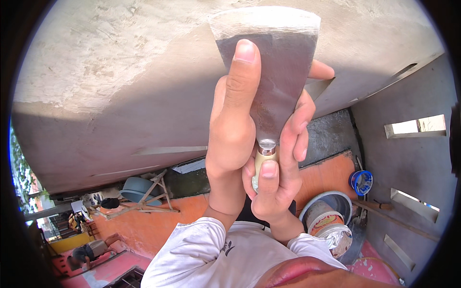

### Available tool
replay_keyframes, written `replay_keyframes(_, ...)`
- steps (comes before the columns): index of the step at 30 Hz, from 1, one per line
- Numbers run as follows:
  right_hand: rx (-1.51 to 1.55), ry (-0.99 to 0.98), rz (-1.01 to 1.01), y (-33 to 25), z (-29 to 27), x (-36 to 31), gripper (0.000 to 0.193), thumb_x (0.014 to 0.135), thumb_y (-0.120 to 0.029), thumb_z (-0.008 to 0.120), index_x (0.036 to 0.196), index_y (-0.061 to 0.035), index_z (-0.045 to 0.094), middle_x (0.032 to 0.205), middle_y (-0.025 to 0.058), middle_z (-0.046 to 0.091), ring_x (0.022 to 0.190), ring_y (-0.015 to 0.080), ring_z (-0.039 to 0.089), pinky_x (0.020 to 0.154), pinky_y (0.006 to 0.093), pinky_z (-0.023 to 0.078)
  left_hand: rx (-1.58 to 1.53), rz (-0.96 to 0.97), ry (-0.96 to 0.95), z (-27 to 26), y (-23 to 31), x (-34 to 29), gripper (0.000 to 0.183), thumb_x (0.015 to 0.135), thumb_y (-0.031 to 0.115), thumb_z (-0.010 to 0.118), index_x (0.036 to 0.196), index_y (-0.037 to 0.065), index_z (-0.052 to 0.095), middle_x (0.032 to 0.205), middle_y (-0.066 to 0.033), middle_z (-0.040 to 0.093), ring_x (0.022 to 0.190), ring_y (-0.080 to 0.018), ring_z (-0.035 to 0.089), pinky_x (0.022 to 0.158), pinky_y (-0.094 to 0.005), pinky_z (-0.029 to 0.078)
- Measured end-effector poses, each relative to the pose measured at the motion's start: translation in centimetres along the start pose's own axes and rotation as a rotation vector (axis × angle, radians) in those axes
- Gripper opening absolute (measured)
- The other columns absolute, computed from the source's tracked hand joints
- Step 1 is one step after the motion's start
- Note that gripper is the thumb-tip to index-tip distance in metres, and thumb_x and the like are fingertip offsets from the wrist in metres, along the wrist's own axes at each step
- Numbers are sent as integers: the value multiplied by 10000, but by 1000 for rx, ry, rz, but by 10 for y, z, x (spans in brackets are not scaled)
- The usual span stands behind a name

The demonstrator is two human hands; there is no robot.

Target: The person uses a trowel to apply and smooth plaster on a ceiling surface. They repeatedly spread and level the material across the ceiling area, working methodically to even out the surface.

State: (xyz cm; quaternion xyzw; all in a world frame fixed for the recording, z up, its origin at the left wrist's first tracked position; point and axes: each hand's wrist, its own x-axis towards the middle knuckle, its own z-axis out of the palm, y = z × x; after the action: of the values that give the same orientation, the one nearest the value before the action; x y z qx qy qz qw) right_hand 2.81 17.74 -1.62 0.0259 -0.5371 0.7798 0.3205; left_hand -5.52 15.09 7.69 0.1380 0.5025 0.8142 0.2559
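Both hands hold up a wide putty knife (283,81), its flared steel blade upward and pale along the broad edge. My left hand (231,120) grips the blade from the left, thumb flat on its face; a fingertip shows past the right edge. My right hand (276,189) is closed round the cream handle (263,158), just below the metal collar, with its thumb in front. Some of its fingers rest along the blade's lower right side. Behind the knife spreads a plastered wall (120,72), partly sunlit and partly in shadow.
At the lower right, several buckets (322,216) stand in a round grey tub (340,199); a blue pail (361,182) is beyond. A wooden trestle (149,197) and grey-blue basin (139,189) are at left. A person (89,252) is bent low at the lower left. Slotted wall (384,158) at right.
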Motion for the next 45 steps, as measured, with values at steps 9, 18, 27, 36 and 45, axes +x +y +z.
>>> replay_keyframes(9, 44, -7, 35, -6, -6, 2, 601, 1029, -220, 384, 1568, -26, 202, 1133, 141, 572, 513, 17, 419, 415, 170, 328, 37, 67, 74, 12, -9, 6, 837, 998, 646, 260, 1092, -109, 609, 559, -62, 497, 400, -168, 494, 376, -268, 412)
replay_keyframes(18, -24, -56, 55, -9, -11, 10, 622, 1024, -235, 411, 1558, 10, 206, 804, 52, 578, 482, 21, 384, 424, 176, 316, -19, 118, 269, 31, -2, 2, 823, 1000, 630, 279, 1076, -131, 582, 512, -40, 452, 344, -165, 452, 330, -270, 370)
replay_keyframes(27, -26, -81, 114, -15, -5, 5, 615, 1028, -235, 408, 1555, 16, 214, 765, 33, 556, 483, 15, 364, 430, 176, 299, 9, 137, 117, 1, -4, 1, 900, 987, 681, 222, 1087, -125, 608, 556, -67, 514, 410, -171, 514, 403, -286, 434)
replay_keyframes(36, 97, -121, 134, -19, -10, 2, 559, 1029, -128, 444, 1498, 120, 270, 848, 62, 584, 678, 88, 451, 617, 236, 377, 45, 144, 92, -4, -6, -1, 890, 999, 666, 206, 1091, -111, 631, 574, -87, 558, 446, -168, 544, 434, -294, 474)
replay_keyframes(45, 35, -110, 54, -17, -6, 1, 559, 1027, -128, 442, 1492, 130, 272, 926, 113, 619, 722, 103, 497, 662, 249, 431, -3, 102, 93, -3, -1, -5, 859, 1015, 640, 210, 1080, -104, 635, 575, -78, 559, 448, -157, 543, 438, -286, 472)
